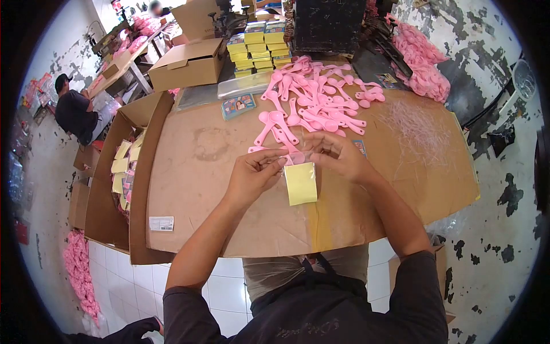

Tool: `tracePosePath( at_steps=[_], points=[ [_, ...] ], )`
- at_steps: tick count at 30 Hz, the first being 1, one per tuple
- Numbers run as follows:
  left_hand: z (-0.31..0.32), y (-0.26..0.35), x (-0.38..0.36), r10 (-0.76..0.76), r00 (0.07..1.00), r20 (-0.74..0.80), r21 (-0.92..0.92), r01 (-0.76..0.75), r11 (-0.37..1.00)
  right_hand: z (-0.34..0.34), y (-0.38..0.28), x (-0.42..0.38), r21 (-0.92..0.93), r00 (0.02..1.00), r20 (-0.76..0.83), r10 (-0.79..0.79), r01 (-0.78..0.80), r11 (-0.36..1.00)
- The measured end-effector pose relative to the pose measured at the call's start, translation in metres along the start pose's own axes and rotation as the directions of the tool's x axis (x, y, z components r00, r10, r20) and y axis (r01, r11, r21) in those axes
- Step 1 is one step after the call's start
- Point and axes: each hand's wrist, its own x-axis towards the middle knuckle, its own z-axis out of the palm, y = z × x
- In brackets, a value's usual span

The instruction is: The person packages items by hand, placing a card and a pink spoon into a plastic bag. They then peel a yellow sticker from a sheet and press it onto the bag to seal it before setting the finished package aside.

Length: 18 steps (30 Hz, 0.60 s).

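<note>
A clear plastic bag [314, 175] with a yellow card [301, 186] in it hangs between my hands over the cardboard tabletop. At its mouth a pink scoop [295, 157] shows through the film. My left hand [258, 173] is closed, thumb and forefinger pinching the bag's upper left edge. My right hand [338, 156] has its fingers bent at the upper right of the bag, holding the clear film there; its fingertips are partly hidden. Just beyond both hands lies a loose pile of pink measuring spoons [321, 97].
An open carton [137, 172] of packed bags stands at the left edge. Printed cards [238, 106], clear bags [245, 85] and stacks of yellow cards [264, 43] lie at the back. Clear strips [415, 129] are heaped at right. Another person [77, 109] sits far left.
</note>
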Motion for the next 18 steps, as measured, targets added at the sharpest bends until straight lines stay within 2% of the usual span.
tracePosePath(
  at_steps=[1, 4, 7, 8, 11, 15, 16, 18],
  points=[
    [-0.001, -0.001, 0.001, 0.026, 1.0, 0.0, 0.017, -0.026, 1.0, 0.002, -0.004, -0.001, -0.008, 1.0, 0.004, -0.003, 0.003, 1.0],
    [0.0, 0.002, 0.002, 0.099, 0.995, -0.012, 0.026, -0.098, 0.995, 0.002, -0.005, -0.002, -0.013, 0.983, 0.138, 0.121, -0.12, 0.993],
    [-0.002, 0.004, 0.002, 0.115, 0.993, -0.007, 0.054, -0.115, 0.992, -0.003, 0.006, 0.0, -0.031, 0.969, 0.212, 0.124, -0.12, 0.992],
    [-0.003, 0.004, 0.001, 0.11, 0.994, -0.001, 0.07, -0.11, 0.992, -0.004, 0.009, 0.0, -0.046, 0.971, 0.202, 0.129, -0.122, 0.991],
    [0.002, 0.006, 0.002, 0.146, 0.989, -0.016, -0.053, -0.147, 0.988, -0.005, 0.01, 0.0, -0.071, 0.975, 0.178, 0.133, -0.122, 0.99],
    [0.0, 0.013, -0.008, 0.109, 0.986, 0.13, 0.095, -0.121, 0.988, 0.003, 0.002, -0.005, 0.011, 0.983, 0.144, 0.118, -0.12, 0.993],
    [-0.006, 0.012, -0.01, 0.044, 0.988, 0.149, 0.1, -0.06, 0.993, 0.005, 0.0, -0.004, 0.045, 0.985, 0.13, 0.117, -0.124, 0.991],
    [-0.014, 0.01, -0.021, -0.095, 0.978, 0.186, 0.112, 0.075, 0.991, 0.007, 0.003, -0.003, 0.013, 0.975, 0.199, 0.103, -0.108, 0.994]
  ],
)
